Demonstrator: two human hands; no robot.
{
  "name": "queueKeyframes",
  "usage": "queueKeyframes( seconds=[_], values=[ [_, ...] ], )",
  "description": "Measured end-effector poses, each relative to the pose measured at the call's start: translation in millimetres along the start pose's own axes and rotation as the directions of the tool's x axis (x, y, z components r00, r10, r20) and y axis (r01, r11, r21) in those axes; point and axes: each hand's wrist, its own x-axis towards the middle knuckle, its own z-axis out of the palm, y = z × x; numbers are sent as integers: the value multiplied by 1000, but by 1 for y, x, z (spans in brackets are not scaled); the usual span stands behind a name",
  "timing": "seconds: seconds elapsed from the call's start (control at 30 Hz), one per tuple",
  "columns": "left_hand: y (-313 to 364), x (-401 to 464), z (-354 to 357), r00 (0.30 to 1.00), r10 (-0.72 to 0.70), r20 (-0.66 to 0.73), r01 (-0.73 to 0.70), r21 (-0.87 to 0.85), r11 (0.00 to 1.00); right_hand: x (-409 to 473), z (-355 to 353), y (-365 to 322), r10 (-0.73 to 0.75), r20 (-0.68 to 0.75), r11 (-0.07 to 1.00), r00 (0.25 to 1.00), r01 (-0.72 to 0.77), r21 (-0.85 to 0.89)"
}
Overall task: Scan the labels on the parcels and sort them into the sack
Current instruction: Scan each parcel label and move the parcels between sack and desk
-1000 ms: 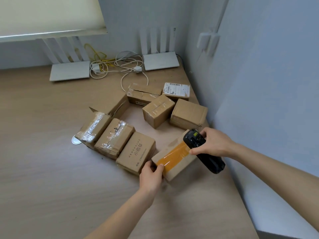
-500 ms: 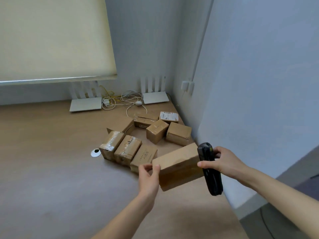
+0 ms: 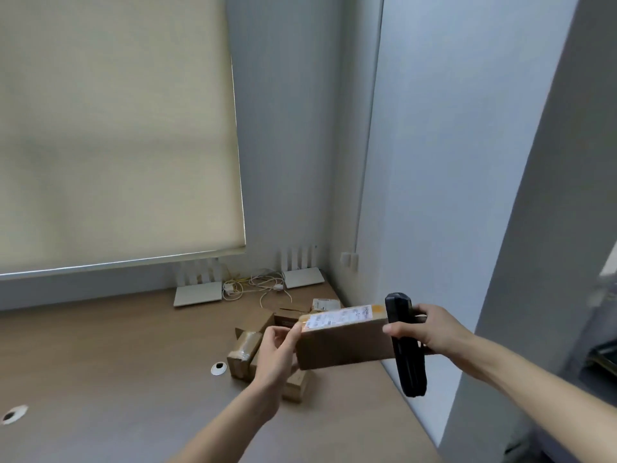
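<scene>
Change: the brown cardboard parcel point(image 3: 344, 342) has risen off the wooden desk point(image 3: 117, 362) and rolled, so its white label point(image 3: 339, 316) now faces up.
Hands: left hand point(image 3: 275, 349) pinches its left end; right hand point(image 3: 425, 330) steadies the other end while gripping the black handheld scanner point(image 3: 405, 345).
Meaning: probably ready to scan; no sack in view.

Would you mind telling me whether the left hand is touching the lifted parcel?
Touching. The head view shows the left hand with its fingers pinching the end of the parcel, no gap between them.
</scene>
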Motion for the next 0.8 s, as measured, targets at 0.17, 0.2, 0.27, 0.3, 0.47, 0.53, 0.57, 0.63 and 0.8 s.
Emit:
queueKeyframes(
  seconds=[0.17,0.2,0.27,0.3,0.47,0.53,0.57,0.63,0.8],
  values=[
    [39,-24,-3,991,106,-79,-105,19,994,-22,-7,-33,-58,24,998,998,58,-20],
    [44,-26,-4,989,121,-81,-120,19,993,-24,-9,-39,-70,27,997,997,70,-18],
    [54,-31,-4,990,124,-64,-124,7,992,-28,-12,-51,-94,36,995,995,95,-15],
    [60,-35,-4,991,126,-52,-126,3,992,-30,-13,-55,-100,44,995,994,101,-18],
    [83,-48,-10,992,127,-16,-127,-46,991,-38,-19,-66,-135,67,990,989,137,-24],
    [89,-56,-13,993,118,3,-118,-82,990,-40,-19,-70,-145,75,989,987,147,-15],
    [92,-61,-15,992,124,5,-122,-103,987,-41,-16,-71,-147,87,989,985,149,-12],
    [98,-71,-23,989,149,-12,-150,-110,983,-43,-7,-75,-160,117,985,980,166,-47],
    [111,-96,-57,967,215,-138,-219,-14,976,-42,19,-82,-214,164,953,963,243,-182]
  ],
)
